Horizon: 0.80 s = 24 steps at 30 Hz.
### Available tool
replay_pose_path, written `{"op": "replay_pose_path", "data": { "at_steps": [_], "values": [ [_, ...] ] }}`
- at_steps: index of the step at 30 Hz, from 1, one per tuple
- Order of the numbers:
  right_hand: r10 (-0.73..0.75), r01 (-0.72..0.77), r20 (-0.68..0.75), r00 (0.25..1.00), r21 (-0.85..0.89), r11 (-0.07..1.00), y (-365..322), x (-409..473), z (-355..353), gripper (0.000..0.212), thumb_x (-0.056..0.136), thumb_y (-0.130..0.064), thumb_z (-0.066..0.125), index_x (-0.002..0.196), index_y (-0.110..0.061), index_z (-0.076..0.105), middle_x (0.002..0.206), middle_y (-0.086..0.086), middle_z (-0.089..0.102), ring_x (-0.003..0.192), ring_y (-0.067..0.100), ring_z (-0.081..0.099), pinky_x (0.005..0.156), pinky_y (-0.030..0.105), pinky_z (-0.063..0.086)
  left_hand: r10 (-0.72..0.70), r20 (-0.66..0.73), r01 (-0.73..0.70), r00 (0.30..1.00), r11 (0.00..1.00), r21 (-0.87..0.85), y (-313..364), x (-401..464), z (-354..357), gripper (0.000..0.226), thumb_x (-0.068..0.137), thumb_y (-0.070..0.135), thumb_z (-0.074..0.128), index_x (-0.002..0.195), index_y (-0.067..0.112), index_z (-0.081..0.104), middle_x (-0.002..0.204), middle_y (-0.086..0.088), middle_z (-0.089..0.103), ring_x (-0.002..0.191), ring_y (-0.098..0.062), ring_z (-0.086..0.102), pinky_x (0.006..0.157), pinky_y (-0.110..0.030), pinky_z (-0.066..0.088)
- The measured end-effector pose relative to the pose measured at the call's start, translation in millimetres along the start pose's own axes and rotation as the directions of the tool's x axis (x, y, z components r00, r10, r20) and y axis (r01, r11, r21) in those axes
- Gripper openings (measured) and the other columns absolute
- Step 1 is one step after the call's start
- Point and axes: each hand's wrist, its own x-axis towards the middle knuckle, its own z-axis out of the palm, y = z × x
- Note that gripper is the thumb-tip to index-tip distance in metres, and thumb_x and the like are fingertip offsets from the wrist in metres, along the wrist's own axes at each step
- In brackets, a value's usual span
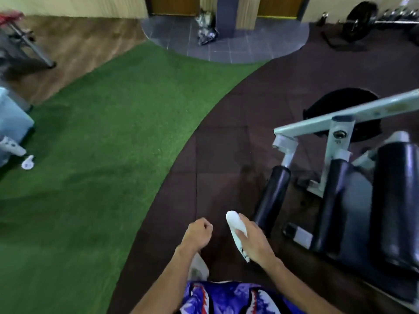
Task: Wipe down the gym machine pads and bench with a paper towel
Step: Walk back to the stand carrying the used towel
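Note:
My right hand (255, 242) is shut on a white rolled paper towel (234, 223), which sticks out forward and up from my fingers. My left hand (198, 232) is a closed fist with nothing visible in it, just left of the right hand. Both hover low over the dark rubber floor. To the right stands the gym machine with a pale metal frame (340, 120) and three black roller pads: a thin one (273, 196) nearest my right hand, a middle one (331, 205) and a thick one (395, 200). The towel is apart from the pads.
Green turf (102, 143) fills the left, dark rubber flooring (226, 143) the middle. A black weight plate (326, 103) lies behind the frame. A barbell (360, 21) rests far right, a crumpled bag (205, 28) by the pillar, a pale box (13, 123) at the left edge.

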Motion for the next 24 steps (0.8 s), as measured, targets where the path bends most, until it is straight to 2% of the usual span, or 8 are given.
{"op": "replay_pose_path", "data": {
  "at_steps": [4,12,14,19,24],
  "values": [
    [0.014,-0.013,-0.047,0.999,0.015,1.000,-62,105,-48,0.056,0.100,-0.024,0.048,0.153,-0.020,0.028,0.152,0.008,0.040,0.137,0.023,0.042,0.112,0.028,0.029,0.029,-0.012,-0.028,1.000,0.999,0.035,62,95,-87,0.025,0.095,0.025,0.047,0.103,0.013,0.068,0.110,-0.007,0.072,0.106,-0.027,0.065,0.091,-0.031,0.047],
    [0.015,-0.013,-0.039,0.999,0.061,0.998,-139,340,-141,0.055,0.101,-0.030,0.046,0.152,-0.020,0.028,0.151,0.008,0.041,0.135,0.024,0.043,0.111,0.032,0.032,0.047,0.052,-0.050,0.998,0.997,0.055,191,307,-189,0.023,0.094,0.026,0.050,0.098,0.014,0.069,0.113,-0.009,0.072,0.111,-0.028,0.063,0.091,-0.030,0.046],
    [0.007,-0.006,-0.028,1.000,0.044,0.999,-157,409,-175,0.056,0.101,-0.030,0.046,0.153,-0.020,0.028,0.151,0.008,0.041,0.135,0.024,0.043,0.112,0.032,0.032,0.059,0.038,-0.061,0.998,0.996,0.070,231,369,-217,0.021,0.095,0.026,0.050,0.096,0.016,0.068,0.113,-0.008,0.072,0.110,-0.027,0.063,0.090,-0.028,0.045],
    [-0.044,0.044,-0.018,0.999,-0.017,0.999,-212,563,-276,0.058,0.100,-0.029,0.048,0.153,-0.018,0.028,0.149,0.010,0.043,0.134,0.025,0.044,0.111,0.032,0.033,0.032,-0.013,-0.031,0.999,0.995,0.095,329,498,-290,0.022,0.093,0.026,0.049,0.097,0.016,0.068,0.113,-0.008,0.072,0.110,-0.030,0.064,0.093,-0.032,0.047],
    [-0.060,0.060,-0.011,0.998,-0.009,0.998,-258,696,-362,0.057,0.101,-0.027,0.047,0.153,-0.020,0.027,0.150,0.008,0.041,0.136,0.023,0.042,0.111,0.030,0.032,0.031,-0.011,-0.030,0.999,0.995,0.094,431,613,-348,0.026,0.095,0.026,0.048,0.105,0.013,0.068,0.117,-0.008,0.071,0.111,-0.029,0.063,0.094,-0.031,0.046]
  ]
}}
